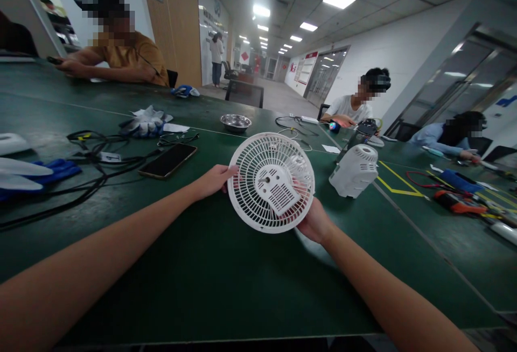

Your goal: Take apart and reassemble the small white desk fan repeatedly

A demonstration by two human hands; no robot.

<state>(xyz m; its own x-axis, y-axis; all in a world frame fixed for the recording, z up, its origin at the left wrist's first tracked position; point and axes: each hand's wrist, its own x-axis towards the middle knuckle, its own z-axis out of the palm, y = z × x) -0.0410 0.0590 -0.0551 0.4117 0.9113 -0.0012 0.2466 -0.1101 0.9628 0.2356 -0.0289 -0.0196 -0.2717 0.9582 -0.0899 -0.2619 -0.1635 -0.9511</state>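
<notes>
A round white fan grille point(242, 193) is held up over the green table, its slotted centre plate facing me. My left hand point(216, 181) pinches the rim at the left, thumb in front. At the lower right, my right hand point(315, 222) grips the rim from behind; some of its fingers show through the slats and the rest are hidden. Something clear and shiny shows through the grille's upper right, too unclear to name. To the right of the grille, a white plastic housing point(355, 171) with vent slots stands on the table, touched by neither hand.
A metal bowl point(236, 122) sits beyond the grille. On the left lie a phone point(168, 160), black cables point(95, 161) and gloves point(147, 121). Tools with orange grips point(458, 201) lie at right near yellow tape point(398, 182). Several other people sit around the table.
</notes>
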